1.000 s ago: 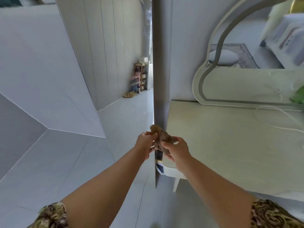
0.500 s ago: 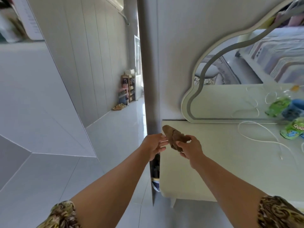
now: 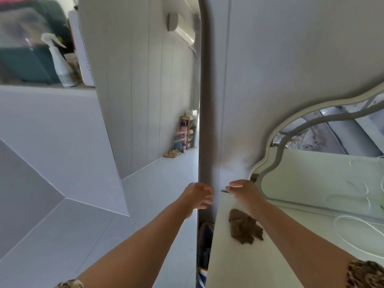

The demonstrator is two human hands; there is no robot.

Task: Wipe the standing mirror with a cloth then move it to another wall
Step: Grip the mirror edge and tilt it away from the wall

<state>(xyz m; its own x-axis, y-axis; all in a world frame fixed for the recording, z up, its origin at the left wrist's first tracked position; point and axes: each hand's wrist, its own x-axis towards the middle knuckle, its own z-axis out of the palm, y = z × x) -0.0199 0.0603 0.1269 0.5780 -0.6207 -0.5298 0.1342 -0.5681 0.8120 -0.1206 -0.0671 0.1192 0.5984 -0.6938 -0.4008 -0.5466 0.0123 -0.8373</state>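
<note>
Crumpled brown cloth flat on white tabletop, beside tall upright standing mirror (seen edge-on).

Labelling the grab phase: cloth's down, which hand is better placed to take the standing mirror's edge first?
Left, narrowly. The left hand is open with fingertips at the standing mirror edge. The right hand is empty too, but sits over the white tabletop, beyond the cloth.

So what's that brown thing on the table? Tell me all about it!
It is the brown cloth, small, crumpled and soft-looking, maybe a bit fuzzy. It lies loose in a heap on the pale tabletop, near the table's left edge. Neither hand holds it: the right forearm passes just over its far side, and the right hand and left hand reach past it toward the standing mirror's edge.
</note>
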